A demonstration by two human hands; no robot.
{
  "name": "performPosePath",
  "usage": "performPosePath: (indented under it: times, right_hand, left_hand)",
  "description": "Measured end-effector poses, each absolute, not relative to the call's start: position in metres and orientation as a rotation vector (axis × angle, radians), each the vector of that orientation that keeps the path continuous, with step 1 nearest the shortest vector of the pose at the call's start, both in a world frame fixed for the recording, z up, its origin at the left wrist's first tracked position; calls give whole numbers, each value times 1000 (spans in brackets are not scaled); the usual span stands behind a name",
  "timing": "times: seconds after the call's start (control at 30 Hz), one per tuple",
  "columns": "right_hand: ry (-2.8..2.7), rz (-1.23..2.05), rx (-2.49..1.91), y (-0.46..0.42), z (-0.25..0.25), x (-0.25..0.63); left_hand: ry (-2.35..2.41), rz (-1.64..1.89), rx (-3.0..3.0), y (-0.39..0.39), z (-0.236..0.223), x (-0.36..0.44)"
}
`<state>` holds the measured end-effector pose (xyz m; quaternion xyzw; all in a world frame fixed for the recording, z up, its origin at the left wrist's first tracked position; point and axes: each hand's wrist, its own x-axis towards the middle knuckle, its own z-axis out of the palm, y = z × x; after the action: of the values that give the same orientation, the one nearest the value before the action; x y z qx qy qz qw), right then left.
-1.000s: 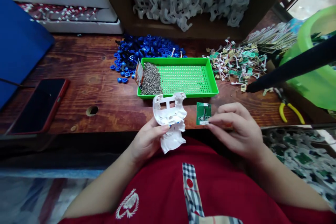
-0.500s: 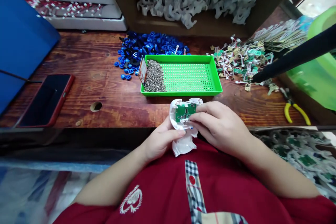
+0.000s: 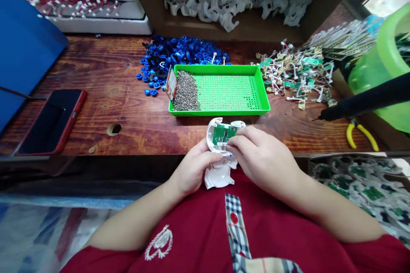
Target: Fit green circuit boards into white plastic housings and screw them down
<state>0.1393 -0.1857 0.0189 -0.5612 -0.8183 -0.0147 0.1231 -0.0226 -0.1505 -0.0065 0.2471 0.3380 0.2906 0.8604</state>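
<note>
white plastic housing [image 3: 219, 178], one: before the green tray [image 3: 221, 113]; left hand [image 3: 192, 167], fingers clamped on its left side. green circuit board [image 3: 220, 134], one: within the housing's upper part; right hand [image 3: 267, 153], fingers at its right edge, gripping or pressing, cannot tell. tray: on table [image 3: 153, 134], metal bits [image 3: 186, 93] heaped at left.

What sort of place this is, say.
Probably an electronics assembly workshop: a green rectangular plastic tray of metal pieces, a green circuit board in a curved white plastic shell, and yellow-handled pliers.
</note>
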Motion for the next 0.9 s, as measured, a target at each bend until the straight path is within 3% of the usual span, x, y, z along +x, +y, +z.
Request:
performPosePath:
  times: [0.9]
  right_hand:
    - [-2507,-119,-1534,-184,15,131]
  left_hand:
    - [816,688,623,-148,-13,-19]
